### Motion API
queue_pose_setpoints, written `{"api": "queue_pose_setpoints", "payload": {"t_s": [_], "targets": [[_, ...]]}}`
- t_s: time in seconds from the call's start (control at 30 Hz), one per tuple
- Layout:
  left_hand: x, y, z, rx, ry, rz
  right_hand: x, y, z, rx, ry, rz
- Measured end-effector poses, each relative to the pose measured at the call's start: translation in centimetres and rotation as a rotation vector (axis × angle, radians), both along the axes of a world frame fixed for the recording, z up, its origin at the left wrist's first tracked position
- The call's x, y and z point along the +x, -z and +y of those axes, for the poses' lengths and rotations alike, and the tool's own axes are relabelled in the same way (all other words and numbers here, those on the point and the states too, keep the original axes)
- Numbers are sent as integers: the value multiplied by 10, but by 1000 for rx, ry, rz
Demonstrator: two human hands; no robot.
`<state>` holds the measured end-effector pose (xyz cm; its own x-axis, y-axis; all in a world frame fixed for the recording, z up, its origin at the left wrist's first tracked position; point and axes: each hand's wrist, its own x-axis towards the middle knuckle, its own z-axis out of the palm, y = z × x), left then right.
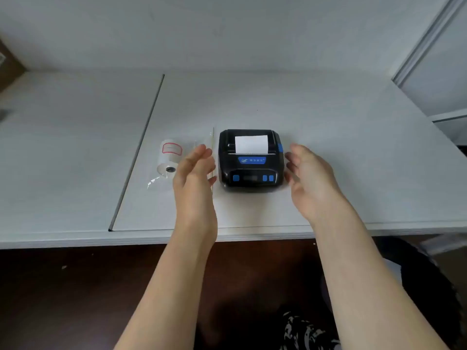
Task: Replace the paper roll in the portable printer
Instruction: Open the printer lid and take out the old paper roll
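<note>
Printer (250, 160): black portable unit w/ blue buttons, sitting flat on the white surface (353, 147), roughly centre, near the front edge. Lid is looking closed.
Paper strip (251, 144): white tongue of paper sticking out of the printer's top slot, lying back over the lid.
Blue side tab (280, 148): showing on the printer's right edge, just beside the right hand's fingertips.
Front panel: one blue button at left, two at right, dark window between them; blue label strip above w/ text too small to read.
New roll (169, 157): white paper roll w/ red-outlined label, lying on its side left of the printer, core end facing the person. Sitting inside a clear plastic bag (202, 150); bag is reaching right to just beside the printer.
Left hand (194, 170): hovering between roll and printer, palm facing the printer's left side. Fingers loosely together, slightly curled, pinching nothing. Contact w/ printer: can't tell, looks just apart.
Right hand (310, 178): hovering at the printer's right side, palm turned inward. Fingers spread a bit and curled, holding nothing; tips very near the casing, touching or not: can't tell.
Surface seam (141, 147): dark line running front to back, left of the roll.
Arms: bare forearms coming in from the bottom, flanking the printer.
Below the surface: dark floor, patterned black-white fabric at bottom right.
</note>
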<state>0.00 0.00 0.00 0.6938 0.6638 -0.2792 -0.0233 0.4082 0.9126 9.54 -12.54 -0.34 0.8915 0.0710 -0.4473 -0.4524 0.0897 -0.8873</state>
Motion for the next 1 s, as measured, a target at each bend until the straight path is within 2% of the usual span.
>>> {"api": "queue_pose_setpoints", "payload": {"t_s": [0.1,0.27,0.57,0.73,0.87,1.0], "targets": [[1,9,4,11,75,9,-2,5,1,41,-126,-14],[1,14,2,-19,190,57,-3,11,4,46,-149,7],[-11,11,0,180,129,121,-10,19,-5,40,-167,-32],[-14,18,2,298,282,118,-12,20,-8,65,-179,-58],[-13,24,1,533,354,182,-9,23,-1,-13,-162,-114],[-13,27,0,581,374,141,-2,19,2,52,-164,-91]]}}
